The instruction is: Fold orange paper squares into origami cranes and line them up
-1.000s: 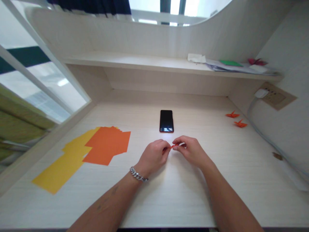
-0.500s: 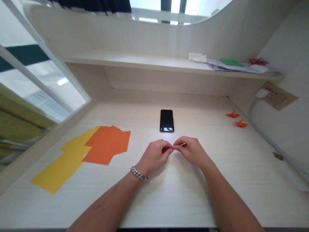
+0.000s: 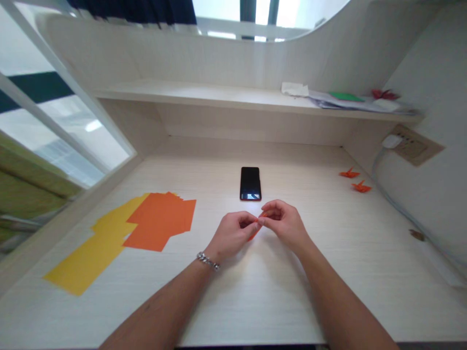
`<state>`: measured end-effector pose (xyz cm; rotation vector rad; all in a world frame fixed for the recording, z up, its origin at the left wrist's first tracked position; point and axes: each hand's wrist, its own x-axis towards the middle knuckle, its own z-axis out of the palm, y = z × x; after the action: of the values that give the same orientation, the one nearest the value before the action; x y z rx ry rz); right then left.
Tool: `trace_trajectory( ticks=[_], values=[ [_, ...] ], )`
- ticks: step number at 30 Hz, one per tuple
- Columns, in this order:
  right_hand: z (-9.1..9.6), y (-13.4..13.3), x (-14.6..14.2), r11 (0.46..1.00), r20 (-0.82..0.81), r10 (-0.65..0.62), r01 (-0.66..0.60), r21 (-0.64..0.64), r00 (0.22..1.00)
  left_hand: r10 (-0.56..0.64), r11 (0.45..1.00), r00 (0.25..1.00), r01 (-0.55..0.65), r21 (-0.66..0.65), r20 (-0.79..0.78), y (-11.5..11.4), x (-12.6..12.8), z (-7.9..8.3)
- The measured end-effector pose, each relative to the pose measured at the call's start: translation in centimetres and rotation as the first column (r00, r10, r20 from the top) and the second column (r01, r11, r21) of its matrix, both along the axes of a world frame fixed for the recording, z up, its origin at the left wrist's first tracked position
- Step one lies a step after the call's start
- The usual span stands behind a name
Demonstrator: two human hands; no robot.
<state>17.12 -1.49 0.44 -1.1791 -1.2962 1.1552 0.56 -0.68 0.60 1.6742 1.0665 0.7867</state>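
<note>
Orange folded paper (image 3: 254,235) is pinched right now between the left hand (image 3: 232,235) and right hand (image 3: 284,224), both grips closed on it above the tabletop (image 3: 255,301)! Black phone (image 3: 250,183) at twelve o'clock, orange sheets (image 3: 160,226) and yellow sheets (image 3: 87,267) at nine, two orange paper cranes (image 3: 361,181) at two.

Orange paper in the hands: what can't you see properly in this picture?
Head view:
The orange paper: mostly hidden by the left hand and right hand, so its shape is unclear.
The two orange paper cranes: too small to show their folds.
The papers on the shelf: too small to read.
</note>
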Motion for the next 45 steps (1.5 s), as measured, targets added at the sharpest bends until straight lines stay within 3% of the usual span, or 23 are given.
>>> trace_trajectory(
  ticks=[5,11,18,22,26,30,33,36,41,45],
  values=[
    [-0.2,0.0,-0.4,0.995,-0.109,-0.098,0.097,-0.021,0.989,0.008,0.995,0.996,0.001,-0.097,0.085,0.0,0.1,0.1],
    [-0.4,0.3,0.0,0.998,-0.095,-0.054,0.05,-0.044,0.994,0.023,0.987,0.993,-0.005,-0.158,0.114,-0.1,0.2,0.2],
    [-0.4,0.6,-0.4,0.989,-0.235,-0.07,0.037,-0.14,0.969,0.103,0.966,0.972,-0.048,-0.252,0.211,0.3,0.3,-0.3],
    [-0.9,0.6,-0.5,0.995,-0.006,-0.037,0.037,-0.092,0.999,0.137,0.966,0.962,-0.077,-0.247,0.235,0.3,0.4,-0.4],
    [-0.9,0.3,-0.7,0.995,0.152,-0.1,0.098,0.019,0.983,0.102,0.965,0.962,-0.034,-0.262,0.254,0.3,0.3,-0.4],
    [-1.0,0.3,-1.1,0.998,0.033,-0.036,0.037,-0.057,0.999,0.135,0.957,0.945,-0.046,-0.287,0.299,0.5,0.2,-0.5],
    [-1.5,0.4,-1.6,0.985,-0.083,0.027,-0.041,-0.168,0.996,0.253,0.947,0.909,-0.164,-0.275,0.332,0.7,0.1,-0.6],
    [-1.9,0.3,-2.0,0.971,-0.063,0.087,-0.099,-0.218,0.994,0.35,0.927,0.874,-0.271,-0.26,0.337,0.8,0.0,-0.7],
    [-2.1,0.2,-2.3,0.973,-0.052,0.094,-0.102,-0.205,0.994,0.39,0.907,0.85,-0.289,-0.307,0.353,0.9,0.1,-1.0],
    [-2.0,0.1,-2.6,0.976,-0.167,0.07,-0.102,-0.19,0.983,0.404,0.902,0.818,-0.283,-0.325,0.41,1.0,-0.1,-1.0]
  ],
)
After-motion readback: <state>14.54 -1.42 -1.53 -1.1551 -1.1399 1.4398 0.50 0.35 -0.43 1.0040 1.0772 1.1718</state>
